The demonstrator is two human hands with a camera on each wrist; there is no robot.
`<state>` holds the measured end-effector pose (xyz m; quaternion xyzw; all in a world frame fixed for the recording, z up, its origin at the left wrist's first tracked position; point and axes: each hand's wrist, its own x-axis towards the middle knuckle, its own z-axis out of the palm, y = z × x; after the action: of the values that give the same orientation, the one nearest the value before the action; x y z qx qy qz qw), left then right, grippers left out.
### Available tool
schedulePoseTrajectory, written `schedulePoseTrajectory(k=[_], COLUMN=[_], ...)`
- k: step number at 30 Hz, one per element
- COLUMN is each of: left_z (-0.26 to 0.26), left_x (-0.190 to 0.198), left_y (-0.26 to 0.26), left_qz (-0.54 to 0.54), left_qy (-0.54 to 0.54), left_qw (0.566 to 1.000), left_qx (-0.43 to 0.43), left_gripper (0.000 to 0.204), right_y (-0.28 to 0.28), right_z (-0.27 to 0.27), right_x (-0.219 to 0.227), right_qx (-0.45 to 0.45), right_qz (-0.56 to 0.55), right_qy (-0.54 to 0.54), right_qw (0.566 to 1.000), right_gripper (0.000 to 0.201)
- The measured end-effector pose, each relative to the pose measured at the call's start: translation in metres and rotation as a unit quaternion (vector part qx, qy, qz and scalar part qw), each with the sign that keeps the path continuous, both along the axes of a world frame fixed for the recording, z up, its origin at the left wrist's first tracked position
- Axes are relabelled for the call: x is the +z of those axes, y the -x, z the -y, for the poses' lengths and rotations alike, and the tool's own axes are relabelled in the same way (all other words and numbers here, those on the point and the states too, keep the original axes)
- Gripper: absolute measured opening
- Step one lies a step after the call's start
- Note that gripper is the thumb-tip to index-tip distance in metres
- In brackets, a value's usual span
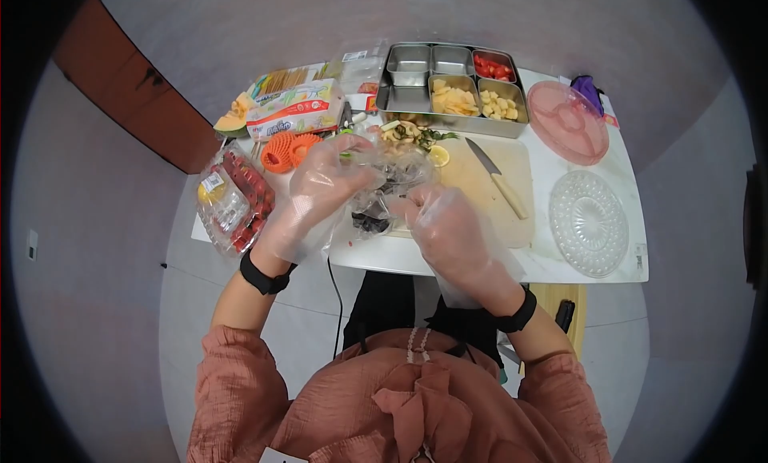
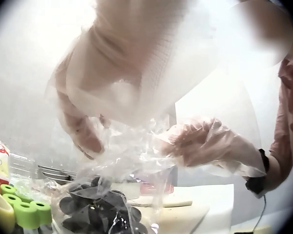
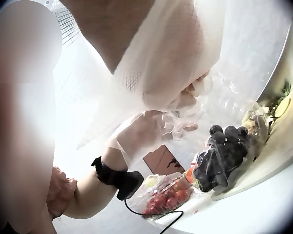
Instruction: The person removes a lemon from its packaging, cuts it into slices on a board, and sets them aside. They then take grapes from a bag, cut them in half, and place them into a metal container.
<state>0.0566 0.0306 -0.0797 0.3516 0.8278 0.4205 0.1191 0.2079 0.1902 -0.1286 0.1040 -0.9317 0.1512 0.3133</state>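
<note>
Both your hands are at work on the clear plastic bag [image 2: 136, 148]: your left hand [image 1: 334, 176] appears to pinch its upper plastic between curled fingers, and your right hand [image 1: 452, 227] pinches it from the other side, though glare and the loose gloves [image 1: 308, 215] veil exactly how the fingertips meet. Inside the bag are black grapes [image 3: 229, 151], low at the left edge of the cutting board [image 1: 516, 155]; whether the bag bears on the board or partly hangs from your fingers, you can't tell from here. The grapes lie below your hands and roughly between them, apart from the fingertips, with only the slack plastic linking the two. Expect the bag to be soft, slick and light, crumpling wherever you pinch it, while the bunch should feel fairly weighty for such thin plastic. Each grape is probably firm but easily bruised or knocked loose, so take the bag by its gathered upper part, well clear of the fruit, and cup the bunch from beneath if you lift it; your loose gloves may slide against the plastic, so a broad pinch would serve you better than the very tips
</note>
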Motion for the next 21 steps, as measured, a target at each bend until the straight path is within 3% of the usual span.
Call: schedulePoseTrajectory(k=[5,9,13,16,18,21], left_z=[0.002,0.001,-0.002,0.001,0.005,0.009], left_x=[-0.011,-0.02,-0.018,-0.01,-0.005,-0.004], left_y=[0.013,0.013,0.01,0.005,0.002,-0.005], left_qz=[-0.021,-0.001,-0.008,0.069,0.062,-0.009], left_qy=[-0.003,-0.057,-0.095,-0.097,-0.021,0.005], left_qw=[0.999,0.997,0.994,0.992,0.997,1.0], left_qx=[0.029,0.056,0.051,0.031,0.027,-0.013], left_gripper=[0.034,0.035,0.037,0.041,0.047,0.055], right_y=[-0.012,-0.013,-0.019,-0.017,-0.016,-0.015], right_z=[-0.007,-0.002,0.003,0.007,0.003,-0.008], right_x=[-0.007,-0.012,0.012,0.022,0.02,0.017], right_qx=[0.069,0.055,0.086,0.078,0.067,0.04], right_qz=[0.023,0.022,0.055,0.087,0.102,0.015], right_qy=[0.019,0.039,0.009,-0.017,-0.028,-0.046], right_qw=[0.997,0.997,0.995,0.993,0.992,0.998], right_gripper=[0.008,0.005,0.014,0.025,0.033,0.049])
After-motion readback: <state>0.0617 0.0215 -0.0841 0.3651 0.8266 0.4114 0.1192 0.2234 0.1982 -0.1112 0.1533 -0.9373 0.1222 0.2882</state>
